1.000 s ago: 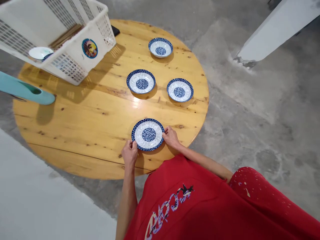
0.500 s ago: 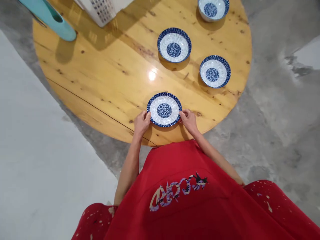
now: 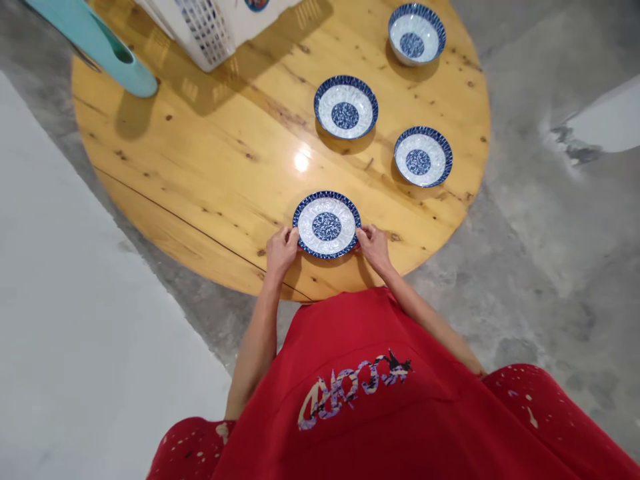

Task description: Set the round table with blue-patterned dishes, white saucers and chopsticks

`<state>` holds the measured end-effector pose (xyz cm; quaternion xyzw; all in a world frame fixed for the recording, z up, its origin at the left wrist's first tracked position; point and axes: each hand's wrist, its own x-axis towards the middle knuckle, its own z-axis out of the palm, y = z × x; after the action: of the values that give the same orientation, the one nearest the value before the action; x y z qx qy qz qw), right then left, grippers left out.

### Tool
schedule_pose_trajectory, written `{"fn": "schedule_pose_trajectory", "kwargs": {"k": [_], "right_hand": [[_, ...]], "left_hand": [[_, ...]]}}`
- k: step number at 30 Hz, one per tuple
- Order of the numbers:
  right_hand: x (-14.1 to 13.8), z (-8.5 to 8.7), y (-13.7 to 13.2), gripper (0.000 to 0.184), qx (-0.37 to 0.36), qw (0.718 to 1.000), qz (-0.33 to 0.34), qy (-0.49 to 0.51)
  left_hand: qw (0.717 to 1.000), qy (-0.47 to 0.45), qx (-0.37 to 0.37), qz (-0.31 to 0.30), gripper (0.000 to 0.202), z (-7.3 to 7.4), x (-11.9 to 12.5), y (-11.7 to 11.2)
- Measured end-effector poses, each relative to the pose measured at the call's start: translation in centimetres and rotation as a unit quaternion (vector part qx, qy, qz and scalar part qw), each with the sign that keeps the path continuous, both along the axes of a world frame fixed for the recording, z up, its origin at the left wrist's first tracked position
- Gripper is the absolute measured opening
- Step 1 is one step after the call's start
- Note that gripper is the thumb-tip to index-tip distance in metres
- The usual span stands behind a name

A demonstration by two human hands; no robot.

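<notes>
A blue-and-white patterned plate (image 3: 327, 225) is near the front edge of the round wooden table (image 3: 215, 180). My left hand (image 3: 283, 251) grips its left rim, thumb on top and fingers curled beneath. On the opposite rim, my right hand (image 3: 373, 245) pinches the plate the same way. Both hands are closed on it, and the fingertips under the rim are hidden. Whether the plate touches the tabletop or is slightly raised, I cannot tell.
Beyond the plate stand three matching bowls: a middle bowl (image 3: 345, 107), a right bowl (image 3: 423, 157) and a far bowl (image 3: 417, 35). A white plastic basket (image 3: 205, 33) sits at the back left. Beside it, a turquoise object (image 3: 107, 53) juts over the table.
The camera view has shifted slightly, showing more of the basket and the far bowl. Both hands keep their hold on the plate, which has hardly moved relative to the table.
</notes>
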<state>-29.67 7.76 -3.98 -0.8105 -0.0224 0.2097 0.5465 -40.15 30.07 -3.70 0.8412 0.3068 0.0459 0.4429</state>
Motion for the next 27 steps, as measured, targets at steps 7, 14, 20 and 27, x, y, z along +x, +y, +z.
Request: {"fn": "schedule_pose_trajectory", "kwargs": {"k": [7, 14, 20, 27], "right_hand": [[-1.7, 0.3, -2.2, 0.035, 0.021, 0.997, -0.062, 0.027], [0.3, 0.4, -2.5, 0.023, 0.018, 0.995, -0.094, 0.006], [7.5, 2.7, 0.0, 0.012, 0.042, 0.995, -0.088, -0.024], [18.2, 2.6, 6.8, 0.009, 0.063, 0.99, -0.125, 0.03]], "left_hand": [[0.991, -0.013, -0.095, 0.096, 0.026, 0.1, -3.1, 0.6], [0.993, -0.029, -0.07, 0.094, 0.02, 0.3, -4.1, 1.6], [0.988, -0.007, -0.097, 0.121, 0.024, -0.2, -5.1, 1.2], [0.97, 0.004, -0.121, 0.209, 0.031, 0.1, -7.4, -0.7]]}}
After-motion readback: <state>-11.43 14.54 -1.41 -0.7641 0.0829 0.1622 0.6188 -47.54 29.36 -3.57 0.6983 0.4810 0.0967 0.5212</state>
